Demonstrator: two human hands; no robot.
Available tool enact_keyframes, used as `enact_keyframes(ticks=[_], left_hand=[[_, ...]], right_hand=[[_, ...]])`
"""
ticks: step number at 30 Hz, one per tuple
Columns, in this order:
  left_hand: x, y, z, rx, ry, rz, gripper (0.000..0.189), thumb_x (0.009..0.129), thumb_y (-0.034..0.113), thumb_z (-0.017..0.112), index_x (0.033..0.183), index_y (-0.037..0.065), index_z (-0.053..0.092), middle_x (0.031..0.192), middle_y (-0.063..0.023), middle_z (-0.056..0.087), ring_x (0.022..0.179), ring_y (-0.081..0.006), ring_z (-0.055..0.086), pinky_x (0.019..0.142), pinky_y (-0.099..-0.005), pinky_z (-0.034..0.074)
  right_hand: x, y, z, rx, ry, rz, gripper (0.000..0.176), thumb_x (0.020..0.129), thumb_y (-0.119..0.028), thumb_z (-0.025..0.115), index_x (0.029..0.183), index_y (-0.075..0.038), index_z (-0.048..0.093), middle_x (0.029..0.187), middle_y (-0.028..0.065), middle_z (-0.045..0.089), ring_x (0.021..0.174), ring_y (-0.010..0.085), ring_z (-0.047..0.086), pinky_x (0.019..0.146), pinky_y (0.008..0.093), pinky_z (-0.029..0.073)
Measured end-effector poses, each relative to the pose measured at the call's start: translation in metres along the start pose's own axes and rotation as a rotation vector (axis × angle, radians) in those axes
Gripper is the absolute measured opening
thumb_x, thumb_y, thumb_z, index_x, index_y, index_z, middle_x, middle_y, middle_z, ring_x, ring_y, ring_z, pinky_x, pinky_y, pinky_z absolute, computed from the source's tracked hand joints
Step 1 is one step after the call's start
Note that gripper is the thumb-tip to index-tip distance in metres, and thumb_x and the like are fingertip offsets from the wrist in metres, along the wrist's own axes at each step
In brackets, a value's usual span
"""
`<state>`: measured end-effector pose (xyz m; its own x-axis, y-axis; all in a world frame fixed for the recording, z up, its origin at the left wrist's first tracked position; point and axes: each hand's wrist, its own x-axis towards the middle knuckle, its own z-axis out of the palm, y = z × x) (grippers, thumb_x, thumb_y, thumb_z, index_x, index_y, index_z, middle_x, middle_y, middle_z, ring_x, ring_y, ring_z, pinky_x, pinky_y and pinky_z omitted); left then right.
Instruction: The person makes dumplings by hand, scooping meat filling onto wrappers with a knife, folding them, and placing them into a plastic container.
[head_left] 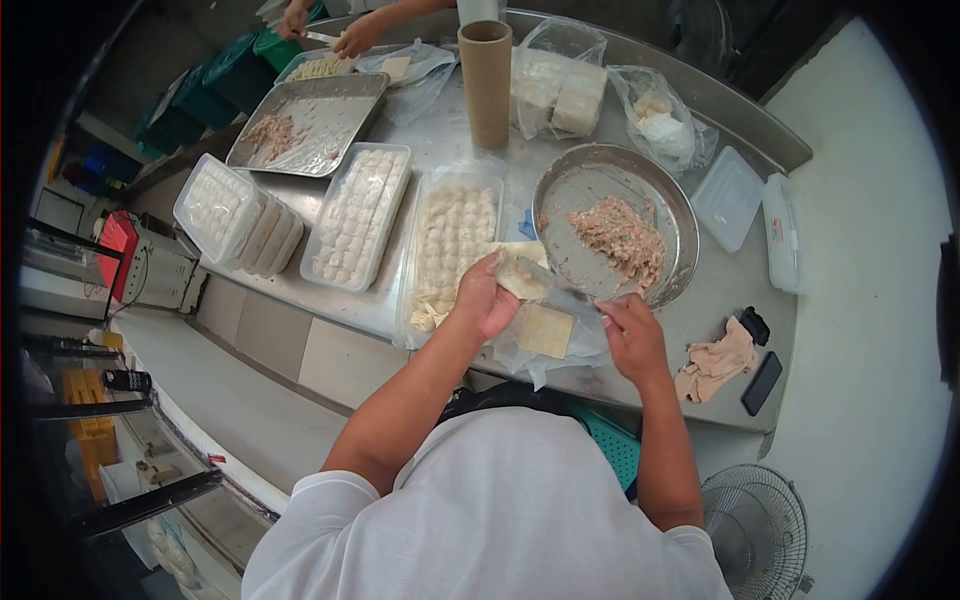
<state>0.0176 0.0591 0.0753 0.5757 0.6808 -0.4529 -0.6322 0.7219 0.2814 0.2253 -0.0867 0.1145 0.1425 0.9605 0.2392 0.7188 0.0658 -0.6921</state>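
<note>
My left hand (487, 300) grips a square dumpling wrapper (512, 276) in front of my body. In my right hand (632, 335) is a flat metal spreader (572, 296), its tip lying over the wrapper. Whether meat is under the tip is too small to tell. Below them a square wrapper (547, 331) lies on a plastic sheet (508, 352). Beyond my right hand, a round metal pan (690, 225) holds a mound of minced meat (620, 240). Left of my left hand, rows of dumplings (455, 225) fill a clear plastic container (408, 310).
At left stand a full dumpling container (358, 215), stacked containers (225, 205) and a metal tray (345, 110) with meat. A cardboard tube (486, 90) rises mid-table. Bagged wrappers (575, 100), plastic lids (730, 200), a cloth (718, 362) and a phone (762, 384) lie rightward. A co-worker's hands (355, 38) work at top left.
</note>
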Motion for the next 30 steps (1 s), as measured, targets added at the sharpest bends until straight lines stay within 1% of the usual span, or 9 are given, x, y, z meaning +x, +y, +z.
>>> enact_keyframes(ticks=[9, 12, 14, 17, 20, 24, 27, 29, 30], left_hand=[[-0.034, 0.013, 0.026, -0.157, -0.277, -0.017, 0.036, 0.103, 0.028, 0.043, 0.125, 0.001, 0.052, 0.120, -0.0150, 0.060, 0.113, -0.0298, 0.060, 0.099, -0.0440, 0.049], [-0.026, 0.013, 0.015, 0.286, -0.123, 0.095, 0.033, 0.094, 0.016, 0.062, 0.123, 0.003, 0.054, 0.120, -0.0114, 0.061, 0.108, -0.0262, 0.062, 0.093, -0.0383, 0.051], [-0.026, 0.007, -0.004, 0.999, -0.184, 0.280, 0.044, 0.081, 0.003, 0.073, 0.121, 0.004, 0.055, 0.115, -0.0089, 0.062, 0.103, -0.0217, 0.063, 0.089, -0.0336, 0.051], [-0.035, 0.015, 0.015, 1.392, -0.158, 0.529, 0.044, 0.076, -0.003, 0.074, 0.116, 0.003, 0.057, 0.108, -0.0082, 0.064, 0.099, -0.0181, 0.063, 0.089, -0.0313, 0.049], [-0.039, 0.022, 0.018, 1.621, -0.156, 0.498, 0.032, 0.079, -0.001, 0.071, 0.109, 0.002, 0.060, 0.101, -0.0083, 0.065, 0.095, -0.0178, 0.063, 0.086, -0.0322, 0.050], [-0.028, 0.015, -0.008, 1.706, -0.218, 0.798, 0.025, 0.078, -0.001, 0.069, 0.101, 0.001, 0.061, 0.094, -0.0072, 0.064, 0.088, -0.0170, 0.063, 0.079, -0.0320, 0.052], [-0.026, 0.010, -0.014, 1.381, -0.141, 0.598, 0.017, 0.082, 0.001, 0.070, 0.097, 0.001, 0.061, 0.089, -0.0056, 0.063, 0.083, -0.0152, 0.061, 0.074, -0.0313, 0.053], [-0.043, 0.000, 0.005, 1.273, -0.050, 0.461, 0.011, 0.090, 0.007, 0.068, 0.097, 0.000, 0.062, 0.086, -0.0045, 0.061, 0.084, -0.0128, 0.060, 0.071, -0.0300, 0.053], [-0.036, -0.010, -0.006, 1.227, -0.101, 0.412, 0.020, 0.097, 0.020, 0.063, 0.100, 0.000, 0.063, 0.085, -0.0032, 0.061, 0.087, -0.0121, 0.060, 0.078, -0.0304, 0.052]], right_hand=[[-0.004, -0.032, -0.008, 0.024, 0.057, -0.018, 0.026, 0.083, 0.002, 0.062, 0.106, -0.005, 0.071, 0.090, 0.0117, 0.061, 0.081, 0.0270, 0.063, 0.071, 0.0344, 0.051], [-0.001, -0.042, -0.017, 0.093, 0.075, -0.046, 0.026, 0.083, 0.002, 0.063, 0.106, -0.004, 0.071, 0.089, 0.0115, 0.061, 0.081, 0.0272, 0.063, 0.071, 0.0342, 0.051], [-0.003, -0.045, -0.018, 0.064, 0.004, -0.004, 0.025, 0.083, 0.001, 0.063, 0.106, -0.004, 0.071, 0.088, 0.0116, 0.062, 0.079, 0.0278, 0.063, 0.071, 0.0346, 0.051], [-0.003, -0.046, -0.016, 0.006, -0.038, -0.055, 0.025, 0.083, 0.000, 0.063, 0.106, -0.004, 0.071, 0.089, 0.0113, 0.062, 0.078, 0.0290, 0.063, 0.070, 0.0346, 0.051], [0.000, -0.050, -0.031, -0.091, -0.140, -0.064, 0.023, 0.083, -0.001, 0.064, 0.104, -0.004, 0.071, 0.089, 0.0118, 0.063, 0.077, 0.0302, 0.062, 0.070, 0.0350, 0.051], [0.001, -0.049, -0.054, -0.057, -0.203, 0.003, 0.019, 0.082, -0.003, 0.066, 0.100, -0.004, 0.071, 0.087, 0.0105, 0.063, 0.075, 0.0258, 0.062, 0.069, 0.0339, 0.050], [-0.003, -0.043, -0.038, 0.090, -0.087, 0.164, 0.014, 0.083, -0.007, 0.068, 0.096, -0.003, 0.070, 0.083, 0.0064, 0.064, 0.070, 0.0191, 0.060, 0.067, 0.0306, 0.049], [-0.013, -0.025, -0.005, 0.208, -0.172, 0.473, 0.013, 0.086, -0.013, 0.071, 0.091, -0.002, 0.069, 0.082, 0.0022, 0.063, 0.065, 0.0147, 0.056, 0.064, 0.0280, 0.046], [-0.016, -0.029, 0.009, 0.213, -0.182, 0.466, 0.013, 0.086, -0.013, 0.071, 0.091, -0.002, 0.069, 0.082, 0.0022, 0.063, 0.065, 0.0147, 0.056, 0.064, 0.0280, 0.046]])
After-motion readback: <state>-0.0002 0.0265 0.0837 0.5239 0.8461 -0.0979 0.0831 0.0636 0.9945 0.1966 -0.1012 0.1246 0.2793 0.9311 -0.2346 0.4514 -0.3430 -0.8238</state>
